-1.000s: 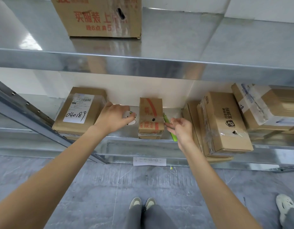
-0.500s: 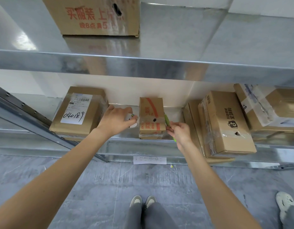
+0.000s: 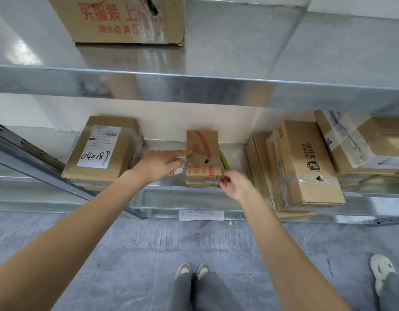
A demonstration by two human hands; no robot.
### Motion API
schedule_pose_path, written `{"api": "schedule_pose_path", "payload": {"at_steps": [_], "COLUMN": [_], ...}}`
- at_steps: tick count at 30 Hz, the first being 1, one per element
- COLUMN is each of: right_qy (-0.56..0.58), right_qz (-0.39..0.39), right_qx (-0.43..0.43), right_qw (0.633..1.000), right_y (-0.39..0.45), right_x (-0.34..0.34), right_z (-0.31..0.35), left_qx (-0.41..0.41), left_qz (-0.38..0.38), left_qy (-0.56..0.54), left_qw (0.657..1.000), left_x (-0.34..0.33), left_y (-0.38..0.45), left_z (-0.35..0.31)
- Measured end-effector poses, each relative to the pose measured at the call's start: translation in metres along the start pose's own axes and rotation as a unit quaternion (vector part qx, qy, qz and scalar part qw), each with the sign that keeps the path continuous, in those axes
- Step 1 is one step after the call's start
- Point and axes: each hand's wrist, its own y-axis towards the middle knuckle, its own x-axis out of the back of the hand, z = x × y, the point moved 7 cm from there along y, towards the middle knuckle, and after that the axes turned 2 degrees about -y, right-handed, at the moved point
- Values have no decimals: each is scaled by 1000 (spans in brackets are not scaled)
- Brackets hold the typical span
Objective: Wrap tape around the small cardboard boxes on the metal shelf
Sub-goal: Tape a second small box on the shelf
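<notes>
At frame centre, the small brown cardboard box with red print [image 3: 203, 161] carries clear tape. The left hand [image 3: 159, 166] presses it with straight fingers; the right hand [image 3: 235, 185] pinches a green cutter [image 3: 225, 161]. In my judgement, cutting remains.

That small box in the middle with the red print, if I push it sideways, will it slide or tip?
The small box lies flat and low on the smooth metal shelf, so it probably slides rather than tips. Its glossy tape band likely makes the grip slippery. The left hand reaches its side with straight fingers, which hints it is light and could skid.
</notes>
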Motion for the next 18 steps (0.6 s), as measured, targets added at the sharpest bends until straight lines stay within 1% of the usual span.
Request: {"api": "schedule_pose_path", "payload": {"at_steps": [2, 4, 5, 6, 7, 8, 9, 10, 11, 12, 13, 14, 15, 16, 18], "right_qy": [-31, -93, -135, -178, -222, -262, -304, -362, -436, -520, -595, -649, -684, -705, -730], "right_qz": [-26, -71, -100, -138, -177, -197, -186, -146, -100, -74, -78, -100, -128, -154, -192], "right_qx": [2, 19, 47, 96, 171, 263, 349, 405, 428, 429, 424, 417, 408, 399, 388], "right_qw": [999, 993, 985, 969, 943, 908, 867, 827, 785, 734, 678, 628, 591, 566, 529], "right_y": [2, 3, 1, -3, -11, -25, -40, -52, -57, -57, -56, -54, -54, -55, -53], "right_x": [0, 1, 1, 3, 4, 1, -7, -19, -32, -41, -46, -48, -50, -53, -58], "right_z": [-4, -9, -10, -9, -5, 2, 7, 8, 5, 0, -5, -8, -9, -10, -13], "left_qx": [10, 18, 19, 20, 21, 22, 24, 26, 27, 27, 25, 23, 21, 20, 17], "left_qz": [7, 7, 7, 8, 9, 10, 11, 11, 10, 8, 7, 8, 11, 13, 14], "left_qy": [-6, -17, -17, -15, -14, -14, -17, -21, -23, -20, -15, -11, -11, -13, -20], "left_qw": [1000, 1000, 1000, 1000, 1000, 1000, 999, 999, 999, 999, 1000, 1000, 1000, 1000, 1000], "left_x": [-1, -2, -2, -2, -2, -2, -2, -1, -1, -1, -2, -2, -3, -3, -4], "left_y": [1, 1, 1, 1, 1, 1, 1, 2, 2, 3, 3, 4, 4, 4, 4], "left_z": [0, 2, 2, 2, 3, 3, 4, 5, 6, 7, 7, 7, 8, 9, 10]}}
